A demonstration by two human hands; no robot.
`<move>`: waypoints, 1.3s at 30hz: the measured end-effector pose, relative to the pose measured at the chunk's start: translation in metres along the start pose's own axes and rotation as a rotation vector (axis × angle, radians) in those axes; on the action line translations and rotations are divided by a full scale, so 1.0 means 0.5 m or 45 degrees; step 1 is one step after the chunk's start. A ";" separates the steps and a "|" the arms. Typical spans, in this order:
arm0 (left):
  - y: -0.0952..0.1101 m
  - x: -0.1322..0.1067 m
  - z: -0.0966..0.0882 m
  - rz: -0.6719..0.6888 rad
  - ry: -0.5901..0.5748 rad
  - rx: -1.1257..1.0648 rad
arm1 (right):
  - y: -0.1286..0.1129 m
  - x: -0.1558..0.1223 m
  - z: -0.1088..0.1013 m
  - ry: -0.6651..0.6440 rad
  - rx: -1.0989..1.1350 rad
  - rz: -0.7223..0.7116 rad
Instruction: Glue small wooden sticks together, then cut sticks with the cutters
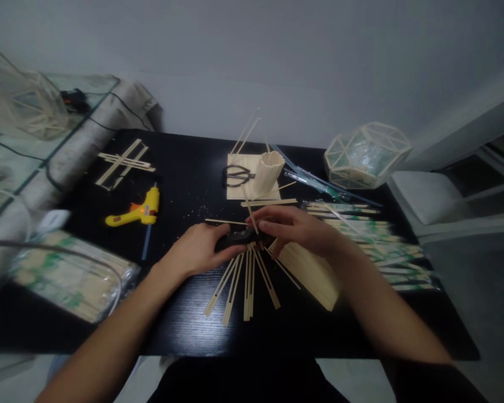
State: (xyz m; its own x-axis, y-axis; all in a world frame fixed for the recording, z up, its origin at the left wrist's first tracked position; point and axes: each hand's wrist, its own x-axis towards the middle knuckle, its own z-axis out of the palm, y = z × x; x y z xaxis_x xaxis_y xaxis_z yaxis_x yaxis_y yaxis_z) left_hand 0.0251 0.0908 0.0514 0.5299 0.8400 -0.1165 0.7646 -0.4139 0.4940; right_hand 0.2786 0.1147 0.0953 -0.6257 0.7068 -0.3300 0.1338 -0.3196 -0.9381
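My left hand (pixel 201 246) is closed around a dark, long object (pixel 236 238) whose kind I cannot make out. Between the fingers of my right hand (pixel 298 226) is a thin wooden stick (pixel 249 208), tilted upward beside the dark object's far end. Below both hands, flat wooden strips (pixel 249 285) fan out toward me, their upper ends hidden. A pale wooden sheet (pixel 308 274) lies partly beneath my right hand. Just beyond, a wooden cylinder (pixel 269 170) made of sticks stands on a square wooden board (pixel 237 192), next to black-handled scissors (pixel 237 176).
A yellow glue gun (pixel 136 211) and crossed sticks (pixel 126 162) lie at left on the black table (pixel 185 184). Plastic-wrapped stick packs (pixel 73 274) lie at left, with more stick packs (pixel 373 240) at right. A geometric stick frame (pixel 367 154) stands at the back right.
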 end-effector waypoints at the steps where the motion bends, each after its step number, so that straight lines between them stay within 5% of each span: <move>1: 0.002 0.000 0.001 -0.006 -0.012 0.035 | 0.002 0.002 0.007 0.038 0.032 0.030; 22: 0.012 0.003 0.009 -0.120 -0.040 0.283 | 0.006 0.011 0.025 0.220 0.141 0.141; 28: -0.018 0.015 0.006 -0.303 0.129 0.306 | -0.005 0.005 0.023 0.349 0.150 0.004; 34: -0.019 0.017 0.009 -0.307 0.556 -0.289 | 0.012 0.014 0.030 0.275 0.227 -0.026; 39: 0.002 0.009 0.023 -0.402 0.598 -1.055 | 0.030 0.020 0.051 0.127 0.197 0.041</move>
State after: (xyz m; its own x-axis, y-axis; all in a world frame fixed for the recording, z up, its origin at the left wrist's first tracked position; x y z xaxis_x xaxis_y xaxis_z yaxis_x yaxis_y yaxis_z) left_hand 0.0326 0.0903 0.0414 0.0114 0.9966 -0.0822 0.2541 0.0766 0.9641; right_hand 0.2547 0.1012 0.0807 -0.5429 0.7511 -0.3756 0.0279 -0.4309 -0.9020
